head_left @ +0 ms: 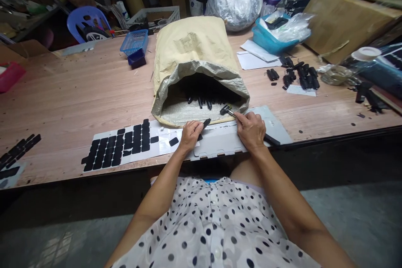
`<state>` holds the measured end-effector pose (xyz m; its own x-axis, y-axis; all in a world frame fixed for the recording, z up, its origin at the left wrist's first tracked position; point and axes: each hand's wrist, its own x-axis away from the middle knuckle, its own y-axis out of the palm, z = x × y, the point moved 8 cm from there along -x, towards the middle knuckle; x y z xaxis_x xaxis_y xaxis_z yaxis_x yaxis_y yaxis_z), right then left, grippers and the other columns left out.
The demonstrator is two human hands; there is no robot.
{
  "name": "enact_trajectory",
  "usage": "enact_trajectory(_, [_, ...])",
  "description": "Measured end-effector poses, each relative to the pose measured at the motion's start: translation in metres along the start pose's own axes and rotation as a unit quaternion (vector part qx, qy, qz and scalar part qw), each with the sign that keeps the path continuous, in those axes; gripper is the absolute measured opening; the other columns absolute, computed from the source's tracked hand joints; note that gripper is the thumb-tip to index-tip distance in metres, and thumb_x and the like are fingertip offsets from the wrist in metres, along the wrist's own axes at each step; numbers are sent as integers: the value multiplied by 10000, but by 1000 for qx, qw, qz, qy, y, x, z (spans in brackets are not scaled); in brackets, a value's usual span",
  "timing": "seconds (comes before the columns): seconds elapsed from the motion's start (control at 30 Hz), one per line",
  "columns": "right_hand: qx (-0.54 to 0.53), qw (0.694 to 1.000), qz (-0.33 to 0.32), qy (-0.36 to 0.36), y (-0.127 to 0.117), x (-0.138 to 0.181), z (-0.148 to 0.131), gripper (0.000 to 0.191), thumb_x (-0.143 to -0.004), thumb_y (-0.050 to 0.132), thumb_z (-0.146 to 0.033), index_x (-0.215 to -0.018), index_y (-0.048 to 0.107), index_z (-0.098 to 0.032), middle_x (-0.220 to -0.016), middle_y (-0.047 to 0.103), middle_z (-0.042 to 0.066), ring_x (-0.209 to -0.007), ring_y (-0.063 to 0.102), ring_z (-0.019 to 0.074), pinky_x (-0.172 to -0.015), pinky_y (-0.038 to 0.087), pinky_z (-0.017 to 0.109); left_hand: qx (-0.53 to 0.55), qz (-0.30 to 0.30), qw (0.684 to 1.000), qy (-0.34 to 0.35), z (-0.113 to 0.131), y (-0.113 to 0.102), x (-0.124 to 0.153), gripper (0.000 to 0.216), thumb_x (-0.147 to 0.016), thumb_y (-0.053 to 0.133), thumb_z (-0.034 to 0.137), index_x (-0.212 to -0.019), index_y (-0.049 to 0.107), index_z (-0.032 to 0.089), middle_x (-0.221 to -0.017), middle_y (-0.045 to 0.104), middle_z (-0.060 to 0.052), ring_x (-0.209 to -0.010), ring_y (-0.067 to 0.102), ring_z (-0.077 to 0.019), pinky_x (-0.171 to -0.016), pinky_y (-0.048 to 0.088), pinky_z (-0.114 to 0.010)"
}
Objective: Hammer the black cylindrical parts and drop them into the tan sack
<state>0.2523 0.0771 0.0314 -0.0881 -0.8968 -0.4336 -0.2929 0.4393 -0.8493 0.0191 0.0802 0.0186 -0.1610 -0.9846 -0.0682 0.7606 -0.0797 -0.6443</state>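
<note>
My right hand [252, 130] is closed around a small hammer [271, 139], its dark head to the left and its black handle end sticking out on the right. In my closed left hand [191, 135] is a slim black part [206, 123], held over the pale cardboard sheet [216, 144] at the table's near edge. The hammer head hovers or rests close to the sack's lip; which one I cannot tell. Just beyond both hands lies a cream woven sack [194, 46], its mouth facing me, with several black parts [204, 101] inside. A single black pad [173, 141] lies left of my left hand.
Rows of black pads [106, 150] on a white sheet occupy the left front. Black parts [303, 75] are heaped at right. Blue baskets [135, 42], a blue tub [276, 37], a clear plastic bag [235, 4] and a cardboard box [342, 21] stand farther back.
</note>
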Motion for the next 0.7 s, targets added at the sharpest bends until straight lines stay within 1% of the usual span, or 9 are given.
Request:
enact_trajectory(0.1, [0, 1000, 3, -1, 5, 3, 3, 332, -939, 514, -268, -1133, 783, -283, -863, 561, 96, -830, 392, 231, -692, 249, 338, 21, 16, 1000, -7, -3, -4, 3, 371, -1034, 421, 340, -757, 640, 226, -829, 665, -38, -886, 607, -223, -888, 505, -371])
enact_trajectory(0.17, [6, 1000, -1, -2, 5, 5, 2, 336, -942, 513, -276, -1152, 777, -285, -881, 558, 95, -839, 392, 232, -695, 249, 339, 43, 24, 999, -12, -3, -6, 5, 404, -1041, 390, 367, -767, 649, 221, -820, 661, -44, -870, 621, -224, -864, 518, -369])
enact_trajectory(0.27, [18, 1000, -9, -3, 5, 7, 1, 344, -951, 502, -271, -1158, 775, -288, -885, 561, 95, -847, 402, 235, -702, 255, 341, 75, 24, 997, -24, -4, -8, 7, 428, -1042, 358, 390, -803, 668, 218, -840, 683, -49, -889, 641, -226, -874, 522, -363])
enact_trajectory(0.4, [24, 1000, -16, -2, 5, 6, 0, 355, -936, 514, -251, -1179, 770, -292, -903, 564, 105, -856, 402, 245, -711, 268, 350, 93, 14, 995, -44, -6, -7, 8, 460, -1044, 336, 426, -788, 657, 220, -858, 697, -56, -917, 644, -232, -898, 523, -364])
enact_trajectory(0.5, [26, 999, -19, -3, 7, 6, 1, 367, -917, 528, -238, -1194, 762, -294, -909, 560, 105, -862, 401, 249, -715, 276, 350, 100, 13, 994, -47, -6, -6, 8, 458, -1040, 337, 419, -773, 649, 217, -850, 699, -57, -920, 649, -233, -904, 528, -367])
enact_trajectory(0.7, [24, 1000, 4, -6, 4, 5, -2, 348, -920, 517, -243, -1154, 771, -287, -879, 559, 93, -849, 409, 241, -708, 280, 345, 87, 21, 995, -43, -4, -8, 4, 456, -1034, 319, 369, -701, 595, 223, -805, 685, -56, -890, 650, -226, -905, 542, -378])
